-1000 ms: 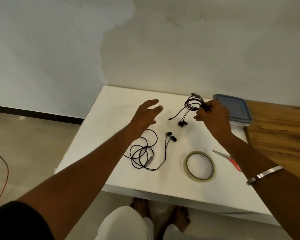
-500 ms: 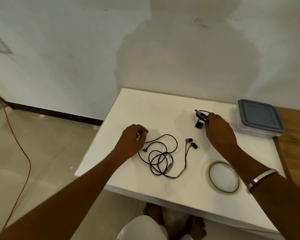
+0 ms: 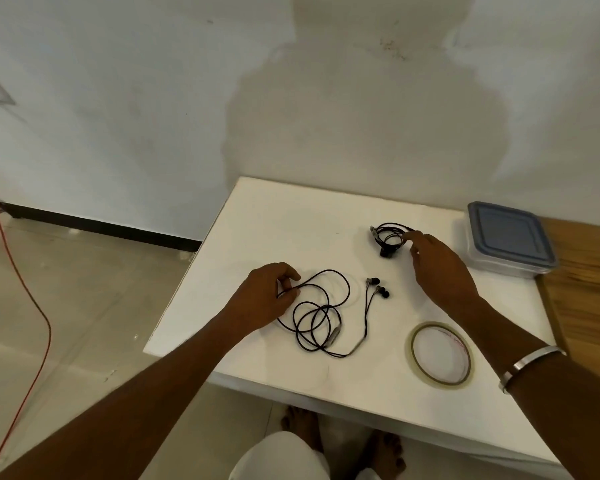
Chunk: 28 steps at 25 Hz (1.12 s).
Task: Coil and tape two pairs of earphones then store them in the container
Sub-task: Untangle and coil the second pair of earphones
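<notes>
Pinched between the thumb and fingers of the left hand [image 3: 267, 296], the plug end of the loose earphones [image 3: 321, 323] is just coming off the table [image 3: 274, 230], while the rest of that cable lies in slack, overlapping loops with its two earbuds [image 3: 378, 287] stretched out toward the middle. A second ago this hand was open in the air above the cable; half a second ago it had dropped onto the end of it, so the grasp is new. The right hand [image 3: 437, 268] has changed the other way: it held the coiled earphones [image 3: 388, 237] up in the air a second ago, and now that bundle rests on the table near the far edge, with the fingertips [image 3: 413, 239] touching its right side in a relaxed curl; I cannot tell whether they have fully let go. I judge the first pair to be coiled and set aside, though whether tape is on it is too small to see, and the second pair to be at the very start of coiling. The tape roll [image 3: 440, 355] lies flat near the front edge by the right forearm, untouched. The container [image 3: 510, 237] sits at the far right corner with its blue lid on, so storing is not yet begun.
</notes>
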Tool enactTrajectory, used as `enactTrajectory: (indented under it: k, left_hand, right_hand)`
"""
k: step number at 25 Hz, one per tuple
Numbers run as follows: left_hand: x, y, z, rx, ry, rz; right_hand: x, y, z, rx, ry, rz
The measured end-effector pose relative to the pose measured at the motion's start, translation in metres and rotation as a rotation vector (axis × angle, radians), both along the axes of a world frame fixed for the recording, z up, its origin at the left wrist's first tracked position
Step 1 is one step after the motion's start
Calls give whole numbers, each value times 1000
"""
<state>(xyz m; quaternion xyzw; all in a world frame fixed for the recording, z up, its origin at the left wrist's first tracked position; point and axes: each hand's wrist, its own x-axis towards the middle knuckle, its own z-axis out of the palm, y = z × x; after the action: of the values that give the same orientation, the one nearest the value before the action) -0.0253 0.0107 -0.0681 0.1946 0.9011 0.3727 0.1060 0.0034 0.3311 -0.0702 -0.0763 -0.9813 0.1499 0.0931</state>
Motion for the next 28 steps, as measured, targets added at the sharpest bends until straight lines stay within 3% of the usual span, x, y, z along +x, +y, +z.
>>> enactTrajectory:
  k: [8, 12, 16, 19, 21, 25, 28]
  left_hand:
    - [2, 3, 0, -75, 8, -11]
    - [7, 2, -2, -83, 28, -34]
    - [9, 4, -6, -67, 39, -23]
    - [11, 5, -5, -80, 50, -2]
    - [14, 6, -4, -78, 47, -1]
    - [23, 5, 0, 9, -5, -16]
    - [27, 3, 4, 83, -59, -27]
  right_hand:
    - [-8, -6, -2, 24, -86, 40]
    - [-10, -19, 5, -20, -24, 113]
    - [-21, -39, 34, -457, 146, 55]
    - [-34, -63, 51, -893, 87, 18]
    - [-44, -75, 49, -1008, -7, -40]
    - [-54, -79, 19, -997, -175, -251]
    - [-56, -79, 8, -856, -131, -323]
